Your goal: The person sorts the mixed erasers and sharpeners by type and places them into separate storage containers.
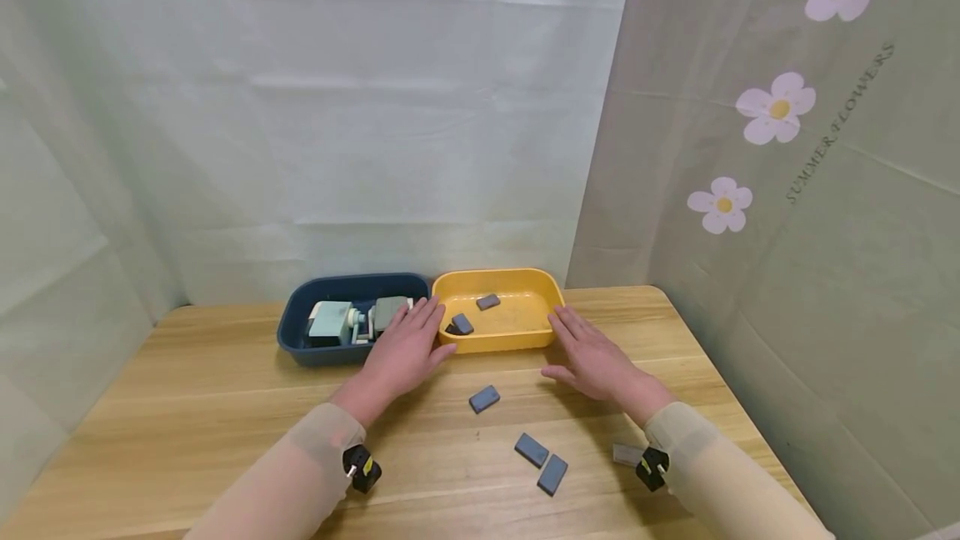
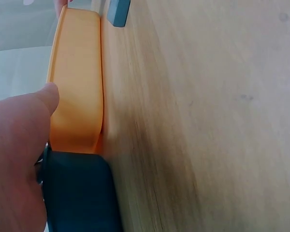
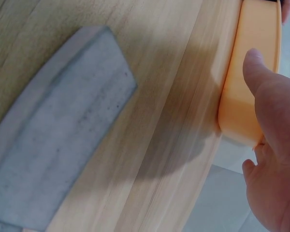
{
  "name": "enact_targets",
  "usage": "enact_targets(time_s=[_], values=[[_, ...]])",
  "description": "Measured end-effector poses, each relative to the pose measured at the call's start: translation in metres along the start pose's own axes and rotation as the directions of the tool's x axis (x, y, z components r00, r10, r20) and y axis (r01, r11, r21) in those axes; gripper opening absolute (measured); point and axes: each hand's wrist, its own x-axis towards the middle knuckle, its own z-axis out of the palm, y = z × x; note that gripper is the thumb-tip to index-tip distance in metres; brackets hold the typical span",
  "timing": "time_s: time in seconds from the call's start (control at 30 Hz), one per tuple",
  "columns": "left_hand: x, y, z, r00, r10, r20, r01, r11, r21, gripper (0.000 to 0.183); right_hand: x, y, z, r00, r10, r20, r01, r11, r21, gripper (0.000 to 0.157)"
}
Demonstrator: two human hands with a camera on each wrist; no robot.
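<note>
At the back of the table stands a yellow tray (image 1: 497,344), two small grey blocks (image 1: 488,302) and a black piece lying in it. My left hand (image 1: 405,350) lies at its left end, fingers straight and reaching over the adjoining rim of a navy tray (image 1: 322,356). In the left wrist view the thumb (image 2: 47,96) is by the yellow tray's front wall. On the other side, my right hand (image 1: 592,357) has its straight fingertips at the right end of the yellow tray. Its thumb (image 3: 255,67) overlaps the orange-looking front wall in the right wrist view.
Pale-green and grey boxy pieces (image 1: 331,322) fill the navy tray. Three grey-blue blocks (image 1: 484,398) lie on the wooden table (image 1: 225,415) before the yellow tray. A paler grey block (image 1: 627,454) lies beside the right wrist. Curtains hang behind and to the right.
</note>
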Motion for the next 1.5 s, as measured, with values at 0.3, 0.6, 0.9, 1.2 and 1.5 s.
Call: enact_targets(time_s=[0.3,0.6,0.9,1.2,1.5], values=[[0.005,0.001,0.004,0.999,-0.040,0.015,0.039,0.999,0.033,0.091,0.000,0.002,0.004,1.000,-0.009,-0.010,0.009,1.000,-0.004,0.093],[0.004,0.003,0.002,0.995,-0.092,0.037,0.090,0.993,0.071,0.096,0.002,-0.003,-0.001,1.000,0.006,0.010,-0.006,1.000,0.002,0.093],[0.004,0.004,0.002,0.995,-0.093,0.031,0.089,0.991,0.097,0.096,0.002,-0.004,-0.004,0.999,0.021,0.041,-0.021,1.000,-0.001,0.092],[0.008,0.007,0.004,0.995,-0.091,0.038,0.085,0.987,0.137,0.096,0.001,0.001,-0.014,1.000,0.006,0.031,-0.006,1.000,0.003,0.086],[0.010,0.007,0.006,0.993,-0.104,0.048,0.097,0.987,0.128,0.096,-0.008,0.015,-0.017,1.000,-0.001,-0.026,0.000,0.999,-0.039,0.085]])
